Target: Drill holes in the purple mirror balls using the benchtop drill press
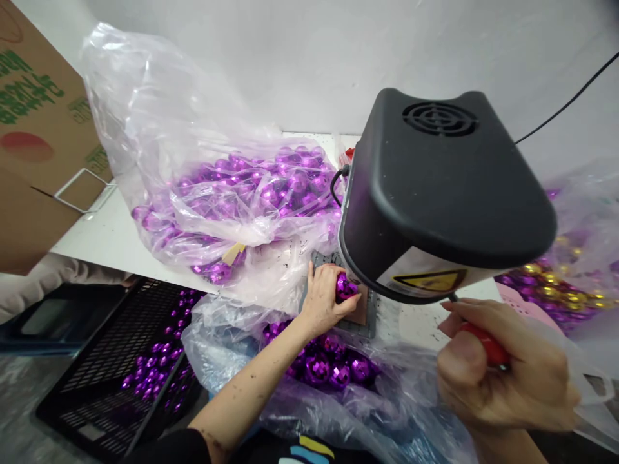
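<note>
My left hand (323, 300) is closed around a shiny purple faceted ball (345, 287), holding it on a brown pad under the head of a black machine (445, 193). My right hand (503, 367) is wrapped round a red handle (488, 345) that runs up toward the machine's underside. The machine bears a yellow warning label (430, 281). Several more purple balls (333, 368) lie in a clear plastic bag (251, 332) just below my left hand.
A large clear bag full of purple balls (251, 187) lies on the white table (104, 238) behind. A black crate (126, 367) with purple balls stands low left. Gold-capped purple balls (556, 290) sit at right. A cardboard box (33, 129) stands far left.
</note>
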`<state>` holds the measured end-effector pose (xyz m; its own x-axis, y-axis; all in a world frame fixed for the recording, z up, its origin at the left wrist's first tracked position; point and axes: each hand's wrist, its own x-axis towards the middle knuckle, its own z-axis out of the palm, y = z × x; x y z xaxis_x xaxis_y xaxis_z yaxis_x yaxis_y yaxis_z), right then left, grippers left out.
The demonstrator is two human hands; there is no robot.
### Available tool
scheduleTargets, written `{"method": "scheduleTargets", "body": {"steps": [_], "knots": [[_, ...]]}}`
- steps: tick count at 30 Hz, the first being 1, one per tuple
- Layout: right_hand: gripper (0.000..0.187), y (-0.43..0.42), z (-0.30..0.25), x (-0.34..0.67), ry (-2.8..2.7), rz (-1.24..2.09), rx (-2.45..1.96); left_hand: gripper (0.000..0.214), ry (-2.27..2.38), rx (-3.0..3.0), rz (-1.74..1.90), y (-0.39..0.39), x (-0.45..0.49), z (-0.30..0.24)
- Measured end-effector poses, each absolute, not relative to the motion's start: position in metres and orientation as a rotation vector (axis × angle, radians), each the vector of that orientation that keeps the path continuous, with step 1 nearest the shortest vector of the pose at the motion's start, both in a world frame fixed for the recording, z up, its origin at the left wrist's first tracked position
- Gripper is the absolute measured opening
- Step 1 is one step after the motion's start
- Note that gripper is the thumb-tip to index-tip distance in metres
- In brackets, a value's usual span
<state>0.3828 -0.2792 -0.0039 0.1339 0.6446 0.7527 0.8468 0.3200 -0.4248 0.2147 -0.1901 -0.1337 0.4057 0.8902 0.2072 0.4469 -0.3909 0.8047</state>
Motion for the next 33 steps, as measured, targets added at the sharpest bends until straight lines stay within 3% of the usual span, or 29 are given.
{"method": "scheduleTargets", "body": {"steps": [4, 9, 33], "knots": [[0.017, -0.288, -0.019, 0.384, -1.572, -0.25, -1.413, 0.041, 1.131, 1.961, 0.867, -0.19, 0.215, -0.133], [0.007, -0.292, -0.033, 0.385, -1.554, -0.252, -1.467, 0.044, 1.123, 1.947, 0.87, -0.191, 0.214, -0.133], [0.003, -0.287, -0.038, 0.376, -1.456, -0.296, -1.401, 0.044, 1.093, 1.903, 0.862, -0.191, 0.214, -0.131]]}}
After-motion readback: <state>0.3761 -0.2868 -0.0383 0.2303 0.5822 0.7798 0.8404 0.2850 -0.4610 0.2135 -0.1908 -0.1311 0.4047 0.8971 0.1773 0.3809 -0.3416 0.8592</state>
